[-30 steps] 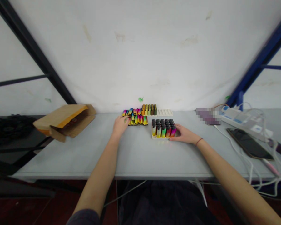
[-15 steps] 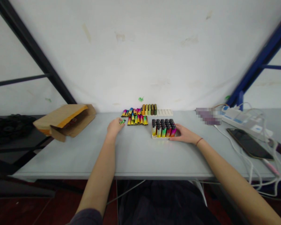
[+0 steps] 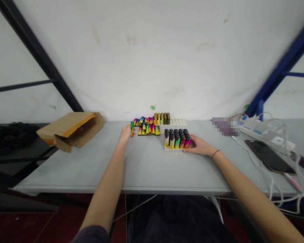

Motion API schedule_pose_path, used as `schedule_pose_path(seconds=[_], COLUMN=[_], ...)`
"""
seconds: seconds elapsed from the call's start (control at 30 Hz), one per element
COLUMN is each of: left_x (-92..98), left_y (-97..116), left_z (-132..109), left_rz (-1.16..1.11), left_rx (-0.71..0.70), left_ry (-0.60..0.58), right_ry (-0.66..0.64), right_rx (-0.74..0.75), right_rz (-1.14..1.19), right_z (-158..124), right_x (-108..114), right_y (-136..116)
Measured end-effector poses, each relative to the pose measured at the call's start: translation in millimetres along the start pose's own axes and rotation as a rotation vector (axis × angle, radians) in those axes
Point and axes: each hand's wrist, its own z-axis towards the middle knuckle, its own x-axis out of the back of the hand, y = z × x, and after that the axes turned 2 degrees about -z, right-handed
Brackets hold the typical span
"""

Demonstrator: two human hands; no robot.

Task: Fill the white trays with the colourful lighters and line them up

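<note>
My left hand [image 3: 126, 134] is closed on a slim, shiny green-and-yellow sleeve [image 3: 132, 129], which stands nearly upright in the fingers. Just right of it lies a pile of similar sleeves [image 3: 149, 129] in pink, blue, yellow and green. My right hand [image 3: 201, 145] grips the right side of a white tray [image 3: 170, 149], with the thumb at its near corner and the fingers partly hidden behind. Rows of cigarette lighters [image 3: 177, 139] with black tops and coloured bodies stand upright in that tray.
Behind are rows of yellow-to-brown cylinders [image 3: 162, 118] and a white slotted tray [image 3: 179, 122] by the wall. An open cardboard box [image 3: 72, 130] lies left. On the right are a phone [image 3: 270, 156], a power strip [image 3: 267, 133] and loose white cables [image 3: 272, 179].
My left hand has turned the green-and-yellow sleeve from lying slanted to nearly upright, lifting it slightly. My right hand and the tray of lighters have stayed in place.
</note>
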Motion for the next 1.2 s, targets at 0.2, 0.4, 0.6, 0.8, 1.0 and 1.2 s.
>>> schedule_pose_path(seconds=[0.2, 0.4, 0.6, 0.8, 1.0, 1.2], left_x=[-24.1, -53.6, -65.3, -67.5, -73.2, -72.5], left_y=[14, 9, 12, 17, 13, 16], left_z=[-25, -47, -58, -59, -61, -64], left_rz=[-0.317, -0.442, -0.572, -0.628, -0.654, -0.686], left_rx=[0.178, 0.074, 0.105, 0.229, 0.206, 0.158], left_ry=[-0.213, -0.374, -0.432, -0.45, -0.346, -0.248], right_ry=[-0.006, -0.01, -0.008, -0.005, -0.007, 0.001], right_rx=[-0.016, -0.026, -0.02, -0.022, -0.01, -0.013], right_rz=[-0.005, 0.0, -0.004, 0.006, 0.0, -0.007], right_z=[0, 0, 0, 0, 0, 0], right_x=[0, 0, -1, -1, 0, 0], right_y=[0, 1, 1, 3, 2, 2])
